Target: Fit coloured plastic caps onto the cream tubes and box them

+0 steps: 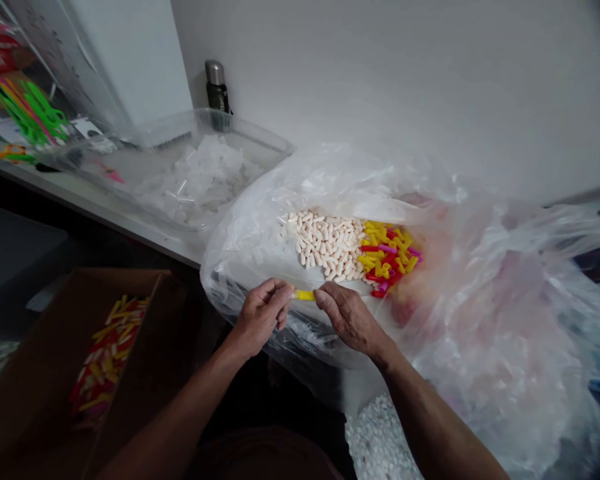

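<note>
My left hand and my right hand meet at the front rim of a big clear plastic bag. Both pinch a small yellow tube piece between their fingertips, one hand on each end. Just beyond them, inside the bag, lies a heap of cream-white capsule-shaped pieces. Beside that heap on the right is a pile of yellow, red and pink tube pieces.
A brown cardboard box at lower left holds several yellow and red pieces. A clear plastic tub of white scraps sits on the white counter. Behind it stands a metal flask; green and orange plastic items lie at far left.
</note>
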### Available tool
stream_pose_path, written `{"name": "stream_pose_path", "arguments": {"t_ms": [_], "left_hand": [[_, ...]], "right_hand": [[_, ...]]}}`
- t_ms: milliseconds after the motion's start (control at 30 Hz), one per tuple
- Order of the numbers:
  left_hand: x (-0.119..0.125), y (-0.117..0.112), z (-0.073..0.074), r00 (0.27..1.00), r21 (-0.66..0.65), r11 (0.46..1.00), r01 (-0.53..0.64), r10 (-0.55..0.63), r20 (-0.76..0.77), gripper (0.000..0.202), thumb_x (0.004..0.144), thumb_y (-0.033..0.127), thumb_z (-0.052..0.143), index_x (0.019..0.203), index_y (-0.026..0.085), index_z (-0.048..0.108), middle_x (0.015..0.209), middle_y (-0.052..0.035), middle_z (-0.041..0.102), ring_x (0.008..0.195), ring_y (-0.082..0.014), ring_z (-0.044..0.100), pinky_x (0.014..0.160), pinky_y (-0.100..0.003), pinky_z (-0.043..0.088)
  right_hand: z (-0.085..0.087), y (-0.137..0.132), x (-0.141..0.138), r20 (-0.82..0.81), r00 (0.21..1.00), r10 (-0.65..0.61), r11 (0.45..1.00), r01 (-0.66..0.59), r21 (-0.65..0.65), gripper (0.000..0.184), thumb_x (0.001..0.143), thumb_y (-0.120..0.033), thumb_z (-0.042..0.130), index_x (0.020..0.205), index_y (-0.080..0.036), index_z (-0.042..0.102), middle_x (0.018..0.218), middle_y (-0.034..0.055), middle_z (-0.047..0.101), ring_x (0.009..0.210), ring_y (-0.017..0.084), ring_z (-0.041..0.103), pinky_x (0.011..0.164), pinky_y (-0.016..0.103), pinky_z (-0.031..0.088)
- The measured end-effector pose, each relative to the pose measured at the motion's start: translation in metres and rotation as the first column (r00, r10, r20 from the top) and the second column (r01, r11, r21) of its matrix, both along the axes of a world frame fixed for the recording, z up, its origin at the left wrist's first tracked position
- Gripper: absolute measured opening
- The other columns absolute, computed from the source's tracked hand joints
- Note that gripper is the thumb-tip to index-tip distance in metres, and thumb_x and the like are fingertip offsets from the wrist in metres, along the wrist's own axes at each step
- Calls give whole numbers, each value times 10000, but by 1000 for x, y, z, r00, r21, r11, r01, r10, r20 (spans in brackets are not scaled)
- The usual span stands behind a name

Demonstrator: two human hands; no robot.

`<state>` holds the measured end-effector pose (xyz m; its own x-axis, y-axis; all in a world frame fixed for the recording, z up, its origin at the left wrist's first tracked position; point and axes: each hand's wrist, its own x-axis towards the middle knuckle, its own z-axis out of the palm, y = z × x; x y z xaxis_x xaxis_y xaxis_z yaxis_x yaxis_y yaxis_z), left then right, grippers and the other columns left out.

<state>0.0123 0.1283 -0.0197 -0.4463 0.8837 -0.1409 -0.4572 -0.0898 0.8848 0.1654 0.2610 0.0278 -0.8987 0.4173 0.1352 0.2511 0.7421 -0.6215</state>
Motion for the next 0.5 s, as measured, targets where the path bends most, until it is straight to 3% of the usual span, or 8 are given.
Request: {"name": "stream_pose_path", "arguments": {"t_ms": [100,267,400,500], "left_hand": [[-1,-1,1,1000,-20,1000,-11,10,-18,351,890,521,757,860,186,657,594,60,465,484,-76,419,450,-200,390],[-2,-1,-3,1000,-22,1000,-22,23,21,345,873,518,777,872,190,671,582,64,462,469,-73,403,441,-195,371],[-1,-2,-6,1000,-23,1000,-12,12,-8,341,904,522,741,864,194,655,568,69,454,454,-74,401,443,-202,365],[1,-5,-6,997,-19,999,-29,28,-74,320,935,512,703,895,198,663,574,65,465,462,-84,424,464,-215,374]], "right_hand": [[0,-1,2,32,999,-23,999,24,-39,464,1125,-494,328,841,-217,568,762,24,612,697,164,588,678,300,464],[0,1,7,-66,997,43,999,-44,-24,235,1068,-451,548,1142,-231,586,936,43,660,838,188,634,758,312,509],[-6,1,5,-73,994,83,996,-80,47,167,1093,-363,484,1074,-230,583,925,55,652,805,185,610,723,306,487],[-11,-2,2,-69,996,51,998,-52,-19,242,1106,-398,442,1004,-226,577,851,30,621,755,171,585,690,293,458]]}}
